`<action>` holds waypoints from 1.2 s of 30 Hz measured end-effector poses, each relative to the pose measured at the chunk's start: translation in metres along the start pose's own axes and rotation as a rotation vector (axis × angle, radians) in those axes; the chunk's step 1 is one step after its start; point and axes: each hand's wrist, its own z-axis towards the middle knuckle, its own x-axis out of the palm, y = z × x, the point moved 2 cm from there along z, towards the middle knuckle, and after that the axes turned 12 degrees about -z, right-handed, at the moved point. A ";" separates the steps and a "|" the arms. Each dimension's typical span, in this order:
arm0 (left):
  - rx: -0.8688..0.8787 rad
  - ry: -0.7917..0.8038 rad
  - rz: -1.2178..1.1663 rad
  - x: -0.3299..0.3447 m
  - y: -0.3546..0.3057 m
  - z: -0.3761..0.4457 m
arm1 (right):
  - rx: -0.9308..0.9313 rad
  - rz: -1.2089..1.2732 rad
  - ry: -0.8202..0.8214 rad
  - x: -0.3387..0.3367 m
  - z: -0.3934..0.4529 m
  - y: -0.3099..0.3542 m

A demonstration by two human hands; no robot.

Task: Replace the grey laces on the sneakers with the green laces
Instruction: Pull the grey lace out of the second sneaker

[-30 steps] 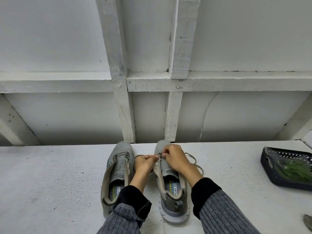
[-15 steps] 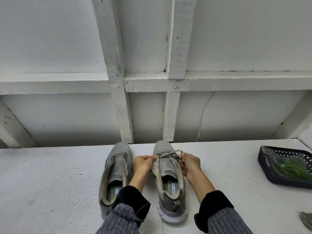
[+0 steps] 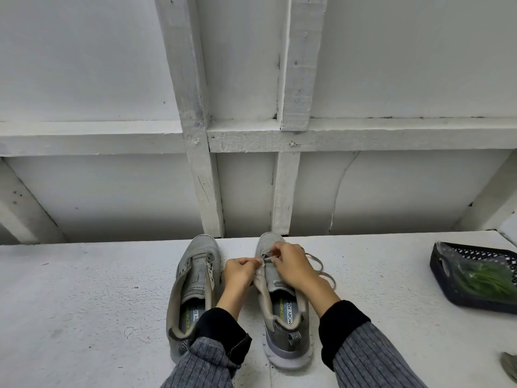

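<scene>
Two grey sneakers stand side by side on the white table [image 3: 84,289], toes toward the wall. The left sneaker [image 3: 193,278] has no lace in its eyelets. On the right sneaker [image 3: 282,298] my left hand [image 3: 240,273] pinches the left eyelet edge near the toe. My right hand [image 3: 291,264] lies over the tongue and pinches the grey lace [image 3: 321,268] at the lowest eyelets. The loose lace trails off to the right of the shoe. The green laces [image 3: 486,278] lie in a clear bag inside a dark basket.
The dark perforated basket [image 3: 442,264] sits at the table's right edge. A grey object [image 3: 510,365] pokes in at the bottom right corner. A white wall with wooden battens [image 3: 201,177] rises right behind the shoes.
My right hand has come back from the shoe's right side onto the lace at the toe end. The lace tail now lies looped on the table to the right.
</scene>
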 end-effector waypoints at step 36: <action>0.033 -0.005 -0.048 -0.001 0.004 -0.001 | 0.669 0.365 -0.235 0.013 -0.040 -0.083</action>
